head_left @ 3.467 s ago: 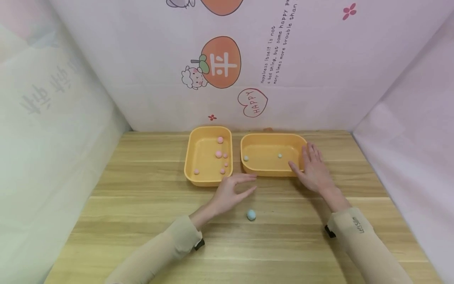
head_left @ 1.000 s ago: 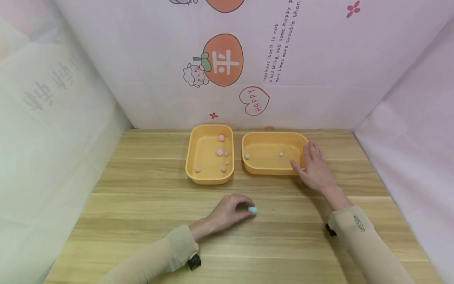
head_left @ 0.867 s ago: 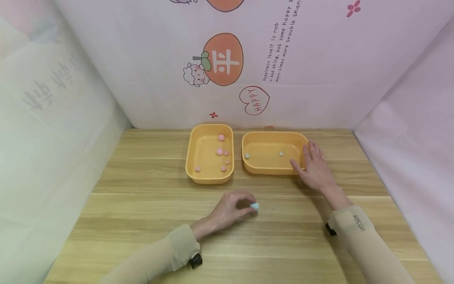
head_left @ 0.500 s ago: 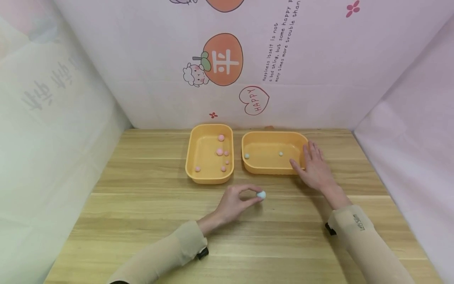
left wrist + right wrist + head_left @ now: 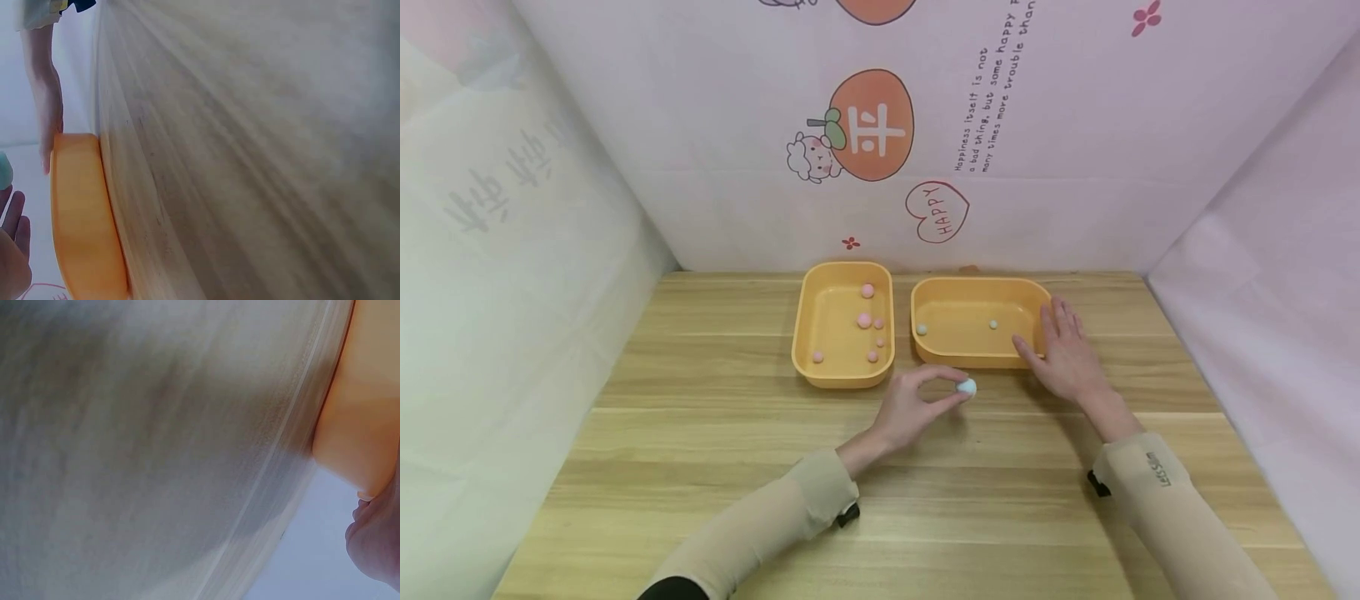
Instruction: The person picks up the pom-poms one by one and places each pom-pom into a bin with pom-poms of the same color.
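A light blue ball [image 5: 967, 388] is pinched between the thumb and fingertips of my left hand [image 5: 907, 408], just in front of the right-hand yellow tray [image 5: 977, 362]. In the left wrist view the ball [image 5: 5, 171] shows at the left edge, level with the tray's upper side. My right hand [image 5: 1066, 358] rests on that tray's right end, fingers straight over the outer wall and thumb at the front rim. Two small pale green balls, one at the left wall [image 5: 922, 330] and one near the middle [image 5: 993, 325], lie inside.
Left of it stands a second yellow tray [image 5: 842, 382] holding several pink balls, among them a larger one [image 5: 865, 320]. Both trays sit at the back of the wooden table [image 5: 715, 400], before a printed white cloth [image 5: 1037, 217]. Cloth walls rise on both sides.
My left hand reached down to the blue ball on the table, pinched it, and has carried it forward and right toward the right-hand tray. My right hand has stayed in place.
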The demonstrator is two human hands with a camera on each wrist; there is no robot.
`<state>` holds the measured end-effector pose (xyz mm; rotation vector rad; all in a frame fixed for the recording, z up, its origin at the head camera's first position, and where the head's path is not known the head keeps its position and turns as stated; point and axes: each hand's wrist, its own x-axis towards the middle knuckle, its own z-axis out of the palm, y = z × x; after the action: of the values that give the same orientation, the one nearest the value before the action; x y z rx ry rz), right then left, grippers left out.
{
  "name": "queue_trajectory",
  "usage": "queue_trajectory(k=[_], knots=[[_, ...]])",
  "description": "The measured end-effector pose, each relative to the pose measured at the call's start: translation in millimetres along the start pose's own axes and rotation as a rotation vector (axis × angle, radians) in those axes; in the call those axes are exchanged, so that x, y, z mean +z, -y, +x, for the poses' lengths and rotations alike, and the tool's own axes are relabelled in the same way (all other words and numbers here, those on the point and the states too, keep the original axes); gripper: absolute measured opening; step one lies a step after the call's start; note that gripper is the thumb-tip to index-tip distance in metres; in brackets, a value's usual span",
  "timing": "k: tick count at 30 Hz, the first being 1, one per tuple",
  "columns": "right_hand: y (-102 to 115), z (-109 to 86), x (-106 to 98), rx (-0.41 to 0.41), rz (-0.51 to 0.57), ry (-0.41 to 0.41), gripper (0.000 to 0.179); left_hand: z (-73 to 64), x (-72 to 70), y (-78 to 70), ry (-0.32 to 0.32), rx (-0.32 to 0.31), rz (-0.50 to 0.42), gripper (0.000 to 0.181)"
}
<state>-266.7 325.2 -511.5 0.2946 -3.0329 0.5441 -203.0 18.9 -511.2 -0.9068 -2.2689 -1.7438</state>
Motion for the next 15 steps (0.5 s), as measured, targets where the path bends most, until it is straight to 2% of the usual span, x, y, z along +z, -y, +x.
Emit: queue_trajectory(k=[5,11,15], knots=[[0.3,-0.1,-0.2,0.000,-0.001,0.002,0.100,8.5,2.2,3.1,-0.019,0.012,0.018,0.023],[1.3,-0.5,-0.4,-0.003,-0.002,0.000,0.100,18.7,4.5,3.7,-0.030,-0.013,0.034,0.024],[2.1,-0.7,-0.6,-0.006,-0.004,-0.005,0.099,27.4,6.5,2.4,-0.046,-0.027,0.081,0.023]])
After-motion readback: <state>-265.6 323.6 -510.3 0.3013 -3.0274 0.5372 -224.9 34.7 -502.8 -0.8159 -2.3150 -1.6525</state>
